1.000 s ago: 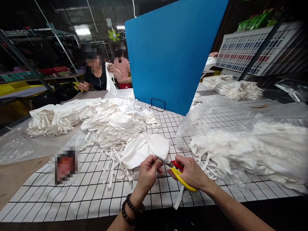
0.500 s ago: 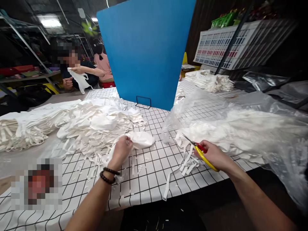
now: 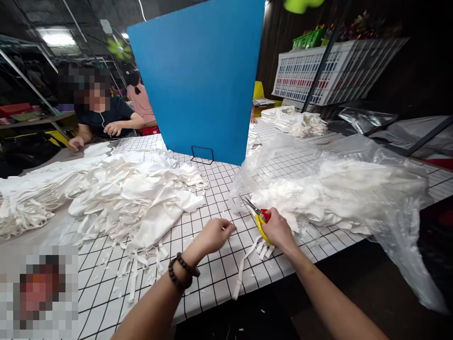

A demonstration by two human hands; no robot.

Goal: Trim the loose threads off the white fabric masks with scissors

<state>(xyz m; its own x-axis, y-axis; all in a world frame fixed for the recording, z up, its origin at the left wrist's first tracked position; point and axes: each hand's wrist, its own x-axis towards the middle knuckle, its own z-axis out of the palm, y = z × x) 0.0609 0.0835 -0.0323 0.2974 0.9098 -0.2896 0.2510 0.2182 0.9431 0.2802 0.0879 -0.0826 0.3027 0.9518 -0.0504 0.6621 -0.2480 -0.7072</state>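
My right hand (image 3: 278, 229) grips a pair of scissors (image 3: 261, 218) with yellow and red handles. Their metal blades are slightly parted and point left, away from any cloth. Over the middle of the checked table my left hand (image 3: 216, 234), with dark bead bracelets on its wrist, has its fingers curled closed; nothing shows in them. To its left lies a heap of white cloth pieces (image 3: 141, 198) with thin straps. More white cloth (image 3: 339, 189) sits in a clear plastic bag (image 3: 286, 156) beyond my right hand. Cut white strips (image 3: 242, 274) lie below the scissors.
A tall blue panel (image 3: 198, 85) stands in a wire holder on the checked tablecloth (image 3: 212, 288). Small white scraps are scattered near the front edge. Across the table at left sits a person (image 3: 106, 113). White crates (image 3: 318, 71) are stacked at the back right.
My left hand has let go of a white cloth piece, which now lies on the left heap, and has moved right. The scissors have shifted left. The person across has lowered the cloth they held up.
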